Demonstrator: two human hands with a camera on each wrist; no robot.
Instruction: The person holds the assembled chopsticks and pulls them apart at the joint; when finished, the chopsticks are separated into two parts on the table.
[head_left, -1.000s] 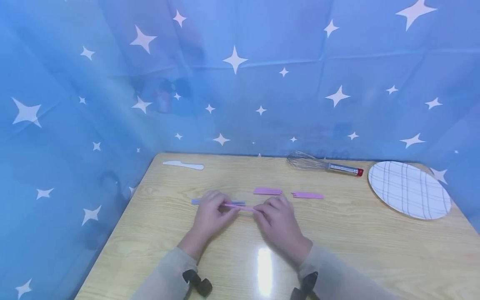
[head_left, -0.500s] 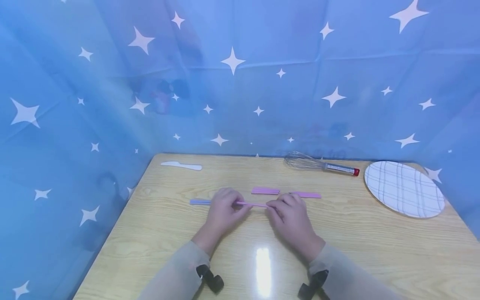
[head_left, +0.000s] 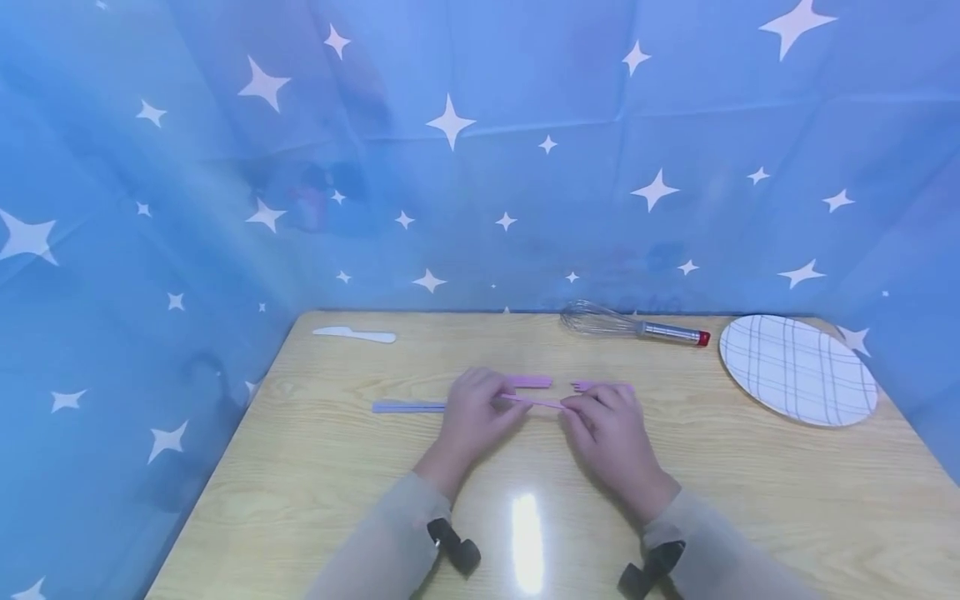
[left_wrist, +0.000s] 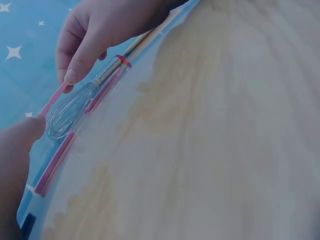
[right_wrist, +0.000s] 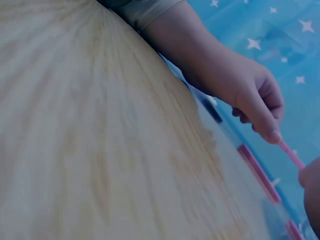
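Left hand (head_left: 475, 417) and right hand (head_left: 611, 429) pinch a pink stick (head_left: 546, 404) between them.

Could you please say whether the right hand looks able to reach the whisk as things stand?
Probably not without letting go: the right hand pinches a pink stick, which the left hand also holds. Otherwise the way to the whisk looks free past the pink pieces.

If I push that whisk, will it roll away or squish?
The whisk might roll a little, since its handle looks round. Its thin wire loops would probably bend, then spring back.
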